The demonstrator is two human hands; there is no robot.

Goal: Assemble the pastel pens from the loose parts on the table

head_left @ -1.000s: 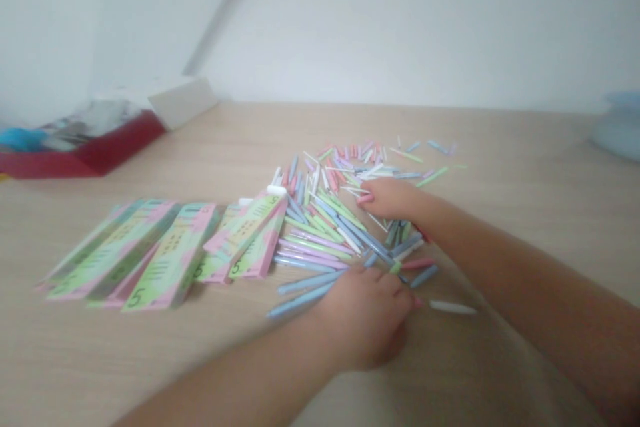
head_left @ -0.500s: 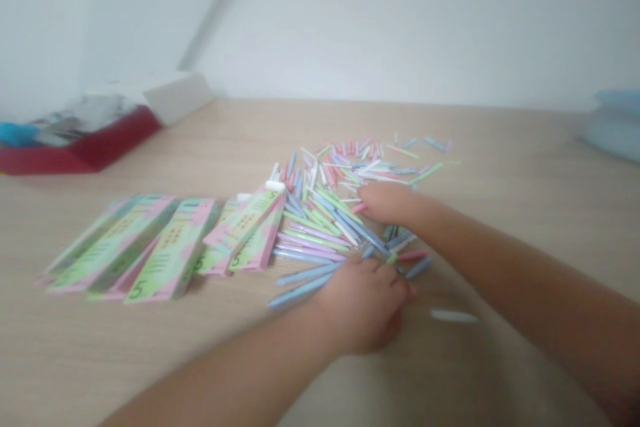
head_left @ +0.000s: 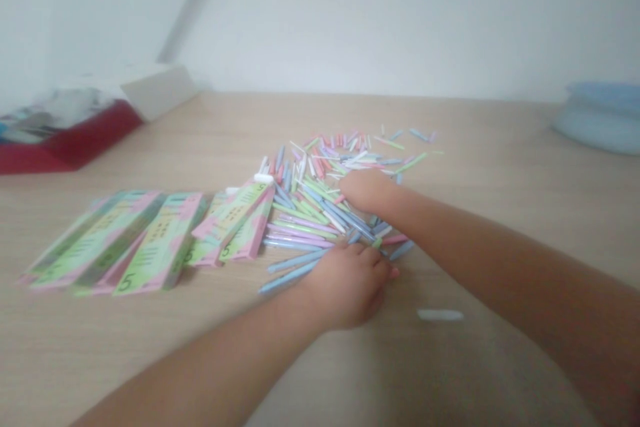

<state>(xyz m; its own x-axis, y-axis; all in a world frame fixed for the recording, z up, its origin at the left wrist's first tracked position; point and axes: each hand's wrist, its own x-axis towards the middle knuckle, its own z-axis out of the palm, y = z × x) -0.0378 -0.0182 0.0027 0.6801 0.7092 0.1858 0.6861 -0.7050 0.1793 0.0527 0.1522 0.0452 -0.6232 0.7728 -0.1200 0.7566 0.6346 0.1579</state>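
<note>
A loose heap of slim pastel pens [head_left: 305, 227] in blue, green, lilac, pink and white spreads over the table. At the heap's near side, my left hand [head_left: 353, 283] rests with its fingers curled inward; what lies under them is hidden. My right hand [head_left: 367, 190] is farther back, low over the middle of the heap, its fingers bent down among the pens. A pink tip [head_left: 340, 199] shows at its fingertips, but whether it is gripped is unclear. Two blue pens [head_left: 290, 275] stick out left of my left hand.
Several green and pink boxes marked 5 [head_left: 155, 247] lean in a row on the left. A red tray with clutter [head_left: 75, 140] stands at the back left. A pale blue bundle [head_left: 597, 120] sits at the back right. One white pen-like piece [head_left: 440, 315] lies apart, right of my left hand.
The whole view has shifted, so everything appears farther left and slightly higher. Both hands stay at about the same places on the heap, with the right shifted slightly left.
</note>
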